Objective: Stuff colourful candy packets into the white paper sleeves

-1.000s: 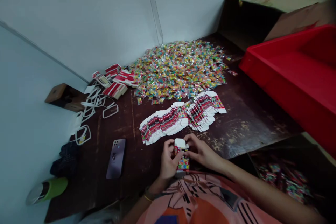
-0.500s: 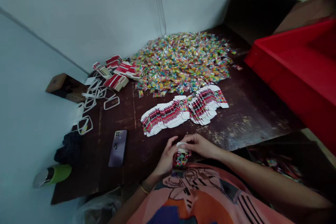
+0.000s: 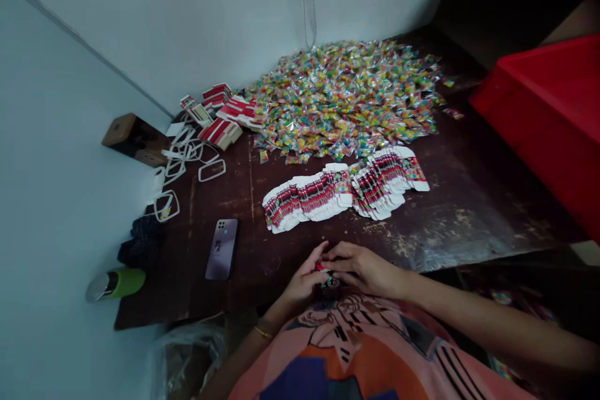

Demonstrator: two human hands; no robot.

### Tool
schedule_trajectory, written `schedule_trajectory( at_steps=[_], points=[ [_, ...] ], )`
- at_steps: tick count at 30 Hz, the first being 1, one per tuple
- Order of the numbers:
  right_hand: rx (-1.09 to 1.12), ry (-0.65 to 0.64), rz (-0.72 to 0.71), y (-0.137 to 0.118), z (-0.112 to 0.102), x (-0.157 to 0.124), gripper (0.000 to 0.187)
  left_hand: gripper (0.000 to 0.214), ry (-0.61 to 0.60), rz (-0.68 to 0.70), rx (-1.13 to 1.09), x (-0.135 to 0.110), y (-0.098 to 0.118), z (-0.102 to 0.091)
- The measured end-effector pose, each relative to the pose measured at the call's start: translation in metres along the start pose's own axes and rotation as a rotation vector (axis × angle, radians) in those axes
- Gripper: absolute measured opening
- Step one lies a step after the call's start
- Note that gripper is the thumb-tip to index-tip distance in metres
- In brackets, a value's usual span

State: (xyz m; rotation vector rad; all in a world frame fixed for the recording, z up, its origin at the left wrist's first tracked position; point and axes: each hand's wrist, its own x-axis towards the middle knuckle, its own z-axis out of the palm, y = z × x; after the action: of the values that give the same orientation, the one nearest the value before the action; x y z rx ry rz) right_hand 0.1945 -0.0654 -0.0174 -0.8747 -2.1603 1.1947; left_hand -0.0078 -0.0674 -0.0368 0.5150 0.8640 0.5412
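Observation:
Close to my body, at the table's front edge, my left hand (image 3: pixel 304 280) and my right hand (image 3: pixel 363 267) are both closed on a small printed box (image 3: pixel 330 279). Fingers cover much of it; red shows at its top and a dark, colourful print below. Just beyond my hands lie two overlapping fanned rows of flat white-and-red printed cartons, a left row (image 3: pixel 307 197) and a right row (image 3: pixel 382 181). Behind them spreads a large heap of small clear packets with colourful sweets (image 3: pixel 347 100).
A purple phone (image 3: pixel 222 250) lies left, near a green bottle (image 3: pixel 126 282) and dark cloth (image 3: pixel 139 242). Further back are white bands (image 3: pixel 212 170), a wooden block (image 3: pixel 135 137) and red-and-white card stacks (image 3: pixel 220 132). A red tray (image 3: pixel 534 112) stands right; a plastic bag (image 3: pixel 162 356) hangs below left.
The white flap at the top of the box no longer shows; red is there now. My right fingers have moved over the box top. The view has shifted, moving the table things rightward.

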Motion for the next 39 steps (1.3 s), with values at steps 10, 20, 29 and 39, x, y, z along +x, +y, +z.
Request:
schedule_trajectory(
  at_steps=[10, 20, 29, 39],
  points=[
    [-0.625, 0.365, 0.308, 0.101, -0.149, 0.098, 0.029, 0.033, 0.083, 0.127, 0.622, -0.018, 0.054, -0.026],
    [-0.772, 0.345, 0.317, 0.150, -0.158, 0.122, 0.030, 0.037, 0.039, -0.056, 0.545, -0.046, 0.065, -0.048],
    [-0.574, 0.336, 0.258, 0.109, -0.147, 0.130, 0.037, 0.057, 0.080, 0.098, 0.180, 0.018, 0.046, -0.008],
    [-0.301, -0.123, -0.092, 0.013, -0.069, 0.077, 0.020, 0.047, 0.069, 0.000, 0.470, 0.015, 0.050, 0.001]
  ],
)
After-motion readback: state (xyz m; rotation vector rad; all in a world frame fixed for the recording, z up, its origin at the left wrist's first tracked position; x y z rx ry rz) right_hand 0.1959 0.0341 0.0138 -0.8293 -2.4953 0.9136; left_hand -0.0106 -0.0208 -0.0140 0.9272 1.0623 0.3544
